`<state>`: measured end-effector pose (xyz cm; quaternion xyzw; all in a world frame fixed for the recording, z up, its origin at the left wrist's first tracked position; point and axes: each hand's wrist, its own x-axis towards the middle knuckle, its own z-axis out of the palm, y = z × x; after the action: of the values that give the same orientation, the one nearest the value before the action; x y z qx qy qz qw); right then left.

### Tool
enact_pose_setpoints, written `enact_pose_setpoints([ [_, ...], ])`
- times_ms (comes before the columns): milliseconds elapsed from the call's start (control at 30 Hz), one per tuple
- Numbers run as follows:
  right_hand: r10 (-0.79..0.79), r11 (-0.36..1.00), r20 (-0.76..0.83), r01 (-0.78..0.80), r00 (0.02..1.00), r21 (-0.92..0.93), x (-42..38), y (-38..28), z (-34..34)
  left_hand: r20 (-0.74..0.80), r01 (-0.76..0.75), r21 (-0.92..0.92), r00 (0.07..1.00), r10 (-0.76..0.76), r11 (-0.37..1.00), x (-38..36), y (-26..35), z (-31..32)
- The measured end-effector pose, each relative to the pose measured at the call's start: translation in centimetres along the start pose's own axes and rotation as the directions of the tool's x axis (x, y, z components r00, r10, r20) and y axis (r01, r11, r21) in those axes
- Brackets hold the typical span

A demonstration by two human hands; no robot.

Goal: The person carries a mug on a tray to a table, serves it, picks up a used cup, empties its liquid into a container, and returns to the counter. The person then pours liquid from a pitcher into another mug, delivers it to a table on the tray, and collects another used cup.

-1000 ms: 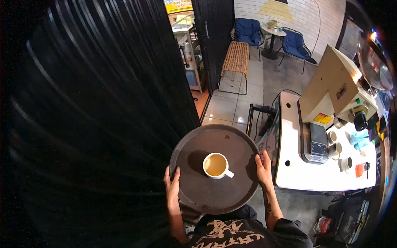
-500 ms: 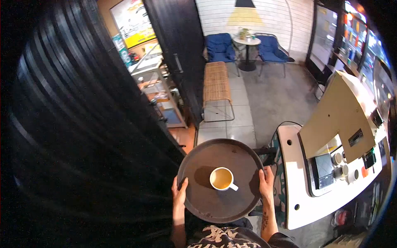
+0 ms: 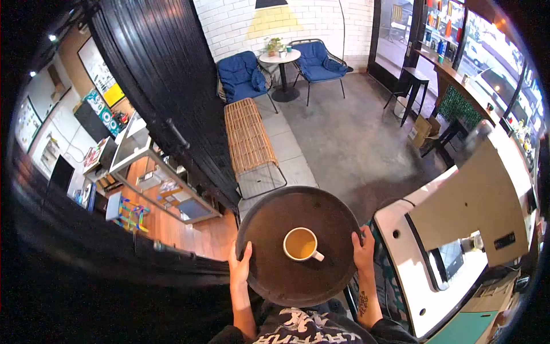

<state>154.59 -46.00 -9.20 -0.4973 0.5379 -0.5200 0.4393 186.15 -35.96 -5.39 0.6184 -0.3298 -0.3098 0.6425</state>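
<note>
A round dark brown serving tray (image 3: 269, 275) is held level in front of my body. My left hand (image 3: 239, 264) grips its left rim, thumb on top and fingers underneath, out of sight. On the opposite rim, my right hand (image 3: 363, 249) grips in the same way. A white cup (image 3: 300, 244) with a yellowish-brown drink in it stands upright near the tray's middle, its handle toward the lower right. Neither hand touches the cup.
A white counter (image 3: 407, 269) with a beige panel (image 3: 475, 195) stands close on my right. A wicker bench (image 3: 249, 137) lies ahead, before blue chairs (image 3: 243, 74) and a small round table (image 3: 279, 56). On the left, a black corrugated wall (image 3: 149, 69) borders a doorway.
My view has moved forward and turned, bringing the bench and chairs nearer and showing more of the room through the left doorway. Both hands still hold the tray, with the cup upright.
</note>
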Motion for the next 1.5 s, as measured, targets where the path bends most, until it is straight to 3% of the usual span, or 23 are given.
enact_pose_setpoints([
  [100, -0.096, 0.988, -0.081, 0.085, 0.992, -0.132, 5.1, 0.5, 2.8, 0.047, 0.005, 0.036, 0.999, -0.006, 0.999, 7.0, 0.0, 1.4],
  [133, -0.115, 0.993, -0.029, 0.114, 0.993, -0.017, 6.6, -0.4, 3.7, 0.050, 0.034, 0.074, 0.998, -0.038, 0.997, 9.0, 0.6, 2.1],
  [167, -0.116, 0.993, -0.038, 0.116, 0.992, -0.022, 8.3, -0.8, 4.7, 0.060, 0.035, 0.070, 0.997, -0.039, 0.997, 11.2, 0.9, 2.7],
  [267, -0.103, 0.995, -0.049, 0.102, 0.993, -0.017, 12.4, -1.8, 7.0, 0.124, 0.033, 0.000, 0.992, -0.033, 0.999, 17.2, 0.4, 4.0],
  [367, 0.011, 0.999, -0.073, -0.009, 0.997, 0.033, 16.5, -2.6, 9.2, 0.112, 0.030, 0.078, 0.993, -0.038, 0.997, 22.9, -0.8, 5.3],
  [433, -0.035, 0.985, -0.077, 0.021, 0.996, -0.174, 19.7, -2.0, 10.4, 0.136, 0.041, 0.047, 0.990, -0.047, 0.998, 26.3, -0.3, 7.0],
  [500, -0.015, 0.984, -0.140, -0.010, 0.990, -0.178, 23.1, -0.6, 11.6, 0.147, 0.084, 0.110, 0.984, -0.100, 0.990, 30.0, -0.6, 8.3],
  [600, 0.037, 0.987, -0.113, -0.054, 0.993, -0.150, 28.3, -0.2, 13.3, 0.107, 0.119, 0.217, 0.984, -0.145, 0.969, 35.9, -5.3, 9.5],
  [667, -0.033, 0.985, -0.142, 0.009, 0.989, -0.170, 32.3, 0.6, 14.2, 0.117, 0.155, 0.228, 0.976, -0.186, 0.961, 39.6, -5.4, 11.7],
  [733, -0.101, 0.978, -0.168, 0.067, 0.981, -0.197, 36.5, 0.2, 15.6, 0.272, 0.132, 0.133, 0.948, -0.164, 0.982, 43.3, -4.3, 14.2],
  [767, -0.141, 0.981, -0.164, 0.116, 0.976, -0.156, 38.7, -0.3, 16.3, 0.270, 0.132, 0.131, 0.949, -0.164, 0.983, 45.0, -5.7, 15.4],
  [800, -0.184, 0.980, -0.158, 0.167, 0.970, -0.113, 41.2, -1.0, 16.8, 0.154, 0.066, 0.235, 0.983, -0.104, 0.970, 46.5, -6.4, 17.0],
  [833, -0.192, 0.978, -0.151, 0.177, 0.970, -0.109, 43.8, -1.6, 17.0, 0.153, 0.037, 0.149, 0.986, -0.060, 0.988, 48.2, -6.6, 18.4],
  [867, -0.056, 0.998, -0.115, 0.051, 0.992, -0.041, 46.0, -1.8, 17.1, 0.151, 0.007, 0.062, 0.988, -0.017, 0.998, 49.7, -5.3, 20.4],
  [900, 0.088, 0.996, -0.073, -0.087, 0.993, 0.023, 47.7, -1.6, 17.2, 0.161, 0.073, 0.057, 0.984, -0.081, 0.996, 51.2, -4.8, 21.5],
  [933, 0.096, 0.994, -0.050, -0.093, 0.994, 0.058, 50.1, 0.0, 17.1, 0.121, 0.083, 0.091, 0.988, -0.094, 0.992, 52.6, -4.0, 23.1],
  [1100, 0.038, 0.994, -0.080, -0.046, 0.996, -0.095, 60.3, -1.1, 19.2, -0.082, 0.137, 0.282, 0.990, -0.119, 0.950, 59.9, -3.5, 29.1],
  [1167, 0.014, 0.998, -0.012, -0.013, 1.000, 0.068, 64.2, -1.6, 20.3, 0.043, 0.146, 0.105, 0.988, -0.151, 0.984, 62.6, -2.4, 30.7],
  [1300, -0.022, 1.000, 0.011, 0.022, 1.000, -0.022, 71.2, 1.0, 22.4, 0.001, 0.157, 0.226, 0.987, -0.161, 0.961, 68.7, -3.0, 32.8],
  [1367, -0.021, 1.000, -0.002, 0.021, 1.000, -0.003, 74.2, 0.8, 24.0, 0.011, 0.131, 0.146, 0.991, -0.134, 0.981, 72.8, -6.9, 33.1],
  [1400, -0.059, 0.995, -0.006, 0.058, 0.998, -0.084, 75.8, 0.9, 24.5, 0.006, 0.157, 0.175, 0.987, -0.160, 0.972, 74.2, -4.8, 34.6],
  [1433, -0.097, 0.982, -0.009, 0.095, 0.995, -0.162, 77.6, 0.9, 25.2, -0.019, 0.157, 0.149, 0.988, -0.156, 0.976, 76.5, -6.5, 35.3],
  [1500, -0.171, 0.980, -0.076, 0.161, 0.982, -0.118, 81.6, 1.9, 27.2, 0.034, 0.178, 0.113, 0.983, -0.183, 0.978, 80.5, -5.4, 37.6],
])
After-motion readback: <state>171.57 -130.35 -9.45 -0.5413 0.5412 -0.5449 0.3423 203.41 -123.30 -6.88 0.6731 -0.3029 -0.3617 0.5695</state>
